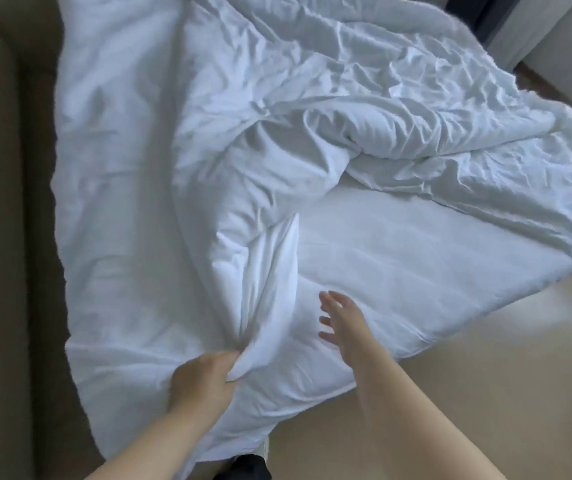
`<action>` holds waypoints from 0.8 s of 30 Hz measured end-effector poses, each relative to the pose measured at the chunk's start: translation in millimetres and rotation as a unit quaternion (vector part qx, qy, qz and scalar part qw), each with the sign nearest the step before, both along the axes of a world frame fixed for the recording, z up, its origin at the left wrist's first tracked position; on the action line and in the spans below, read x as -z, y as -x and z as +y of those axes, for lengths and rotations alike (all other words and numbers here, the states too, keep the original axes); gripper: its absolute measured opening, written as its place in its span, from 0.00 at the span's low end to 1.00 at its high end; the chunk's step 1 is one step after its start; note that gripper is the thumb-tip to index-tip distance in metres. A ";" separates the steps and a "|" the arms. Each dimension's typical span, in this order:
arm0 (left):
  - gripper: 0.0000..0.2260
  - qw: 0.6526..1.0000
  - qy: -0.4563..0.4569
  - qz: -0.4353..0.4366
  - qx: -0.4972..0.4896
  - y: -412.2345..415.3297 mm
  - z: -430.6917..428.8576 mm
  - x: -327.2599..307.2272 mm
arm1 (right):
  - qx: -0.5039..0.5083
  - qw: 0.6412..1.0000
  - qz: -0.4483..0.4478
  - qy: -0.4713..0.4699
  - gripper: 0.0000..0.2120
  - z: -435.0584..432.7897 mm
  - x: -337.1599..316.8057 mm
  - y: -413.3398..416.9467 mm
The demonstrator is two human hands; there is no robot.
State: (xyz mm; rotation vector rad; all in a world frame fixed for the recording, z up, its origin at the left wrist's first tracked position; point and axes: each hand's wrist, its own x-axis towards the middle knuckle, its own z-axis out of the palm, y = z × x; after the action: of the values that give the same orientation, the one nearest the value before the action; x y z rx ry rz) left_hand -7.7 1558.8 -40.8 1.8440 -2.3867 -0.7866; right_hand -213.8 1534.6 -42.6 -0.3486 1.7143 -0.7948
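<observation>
A rumpled white duvet lies spread over a bed, bunched into folds across the middle and right. A smoother white sheet shows beneath it at the lower right. My left hand grips a gathered fold of the duvet near the bed's near corner. Just to the right, my right hand hovers above the sheet with its fingers spread and straight, holding nothing.
A beige padded surface runs along the left side of the bed. Pale wooden floor lies to the right and in front. A dark object sits at the bottom edge. A white wall and dark gap are at the top right.
</observation>
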 end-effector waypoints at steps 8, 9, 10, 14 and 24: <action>0.02 0.995 0.078 0.059 -0.020 -38.8 73.3 -1.0 | -0.104 0.990 -0.078 -0.049 0.31 -88.2 11.0 1.0; 0.03 0.991 0.110 0.064 -0.037 -29.5 79.6 -2.2 | -0.132 0.987 -0.081 -0.051 0.23 -91.0 11.3 -3.0; 0.09 0.990 0.123 0.050 -0.056 -22.3 82.0 -6.1 | -0.149 0.985 -0.080 -0.046 0.16 -91.7 10.6 -8.4; 0.17 0.975 0.087 0.045 -0.199 -1.0 81.0 -9.9 | -0.095 0.993 -0.045 0.059 0.05 -82.3 -11.3 -17.8; 0.38 0.983 0.100 -0.134 -0.078 -20.2 135.9 10.1 | -0.203 0.979 0.021 -0.007 0.04 146.0 -2.2 102.5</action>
State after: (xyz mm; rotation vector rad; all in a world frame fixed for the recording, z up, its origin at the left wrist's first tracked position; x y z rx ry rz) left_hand 12.5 1694.7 -50.8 2.1333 -2.3204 -0.2874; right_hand -316.2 1680.6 -40.4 -0.6852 1.6122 -0.4780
